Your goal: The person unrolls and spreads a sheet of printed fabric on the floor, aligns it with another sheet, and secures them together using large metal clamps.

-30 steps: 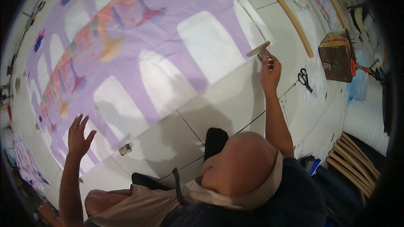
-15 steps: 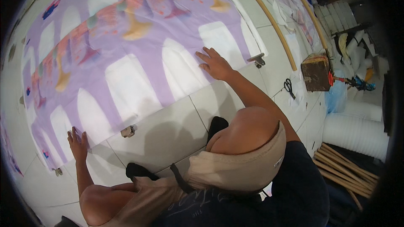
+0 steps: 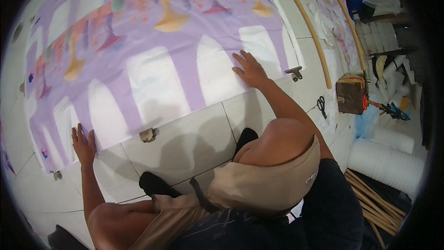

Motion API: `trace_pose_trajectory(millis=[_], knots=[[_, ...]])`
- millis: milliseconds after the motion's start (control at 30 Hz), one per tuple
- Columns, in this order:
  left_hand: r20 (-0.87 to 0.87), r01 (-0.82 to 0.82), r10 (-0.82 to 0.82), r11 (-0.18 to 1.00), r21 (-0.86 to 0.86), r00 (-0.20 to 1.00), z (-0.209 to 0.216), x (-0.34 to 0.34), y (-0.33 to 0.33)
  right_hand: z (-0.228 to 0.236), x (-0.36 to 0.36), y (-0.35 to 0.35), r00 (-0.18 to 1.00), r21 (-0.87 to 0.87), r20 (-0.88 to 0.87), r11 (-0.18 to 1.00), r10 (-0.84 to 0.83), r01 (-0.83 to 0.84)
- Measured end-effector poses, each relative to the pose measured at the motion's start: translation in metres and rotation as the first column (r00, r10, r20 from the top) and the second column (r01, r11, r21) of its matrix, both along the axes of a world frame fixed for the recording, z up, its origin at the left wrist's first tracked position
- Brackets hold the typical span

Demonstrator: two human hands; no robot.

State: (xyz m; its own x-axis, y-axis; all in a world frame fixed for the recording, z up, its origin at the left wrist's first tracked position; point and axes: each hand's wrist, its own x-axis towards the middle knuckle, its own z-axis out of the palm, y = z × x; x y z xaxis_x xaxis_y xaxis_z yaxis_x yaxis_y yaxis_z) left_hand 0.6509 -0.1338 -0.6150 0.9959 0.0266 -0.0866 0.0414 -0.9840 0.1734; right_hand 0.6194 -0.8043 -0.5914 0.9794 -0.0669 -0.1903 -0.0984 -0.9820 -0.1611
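step: smoothing purple patterned cloth [image 3: 152,51] flat on the tiled floor [image 3: 185,143] | left hand [image 3: 83,144] spread at near corner | right hand [image 3: 249,69] spread at near edge | tip: press evenly outward, keep edge straight between clips

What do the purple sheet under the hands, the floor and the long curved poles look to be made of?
The purple sheet looks like thin matte woven cloth: it creases softly and lies limp. The floor looks like glazed white tile, with grout lines and a faint sheen. The long poles seem bamboo or wood, tan and smooth. Both the left hand and right hand press flat on the cloth.
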Motion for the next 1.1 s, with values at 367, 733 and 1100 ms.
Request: trace_pose_trajectory(millis=[367,733,1100], knots=[[0.049,-0.100,0.095,0.988,0.114,0.994,0.008,-0.018,0.011,0.001,0.000,0.020,0.999,0.021,0.042,1.000,-0.009,0.008],[0.024,-0.056,0.057,0.996,-0.063,0.998,0.007,-0.008,0.027,0.008,0.007,0.022,1.000,0.063,-0.025,0.998,-0.009,0.010],[0.054,-0.056,0.056,0.998,0.013,0.997,0.006,-0.012,0.023,0.001,0.004,0.018,1.000,-0.027,0.029,1.000,0.003,-0.002]])
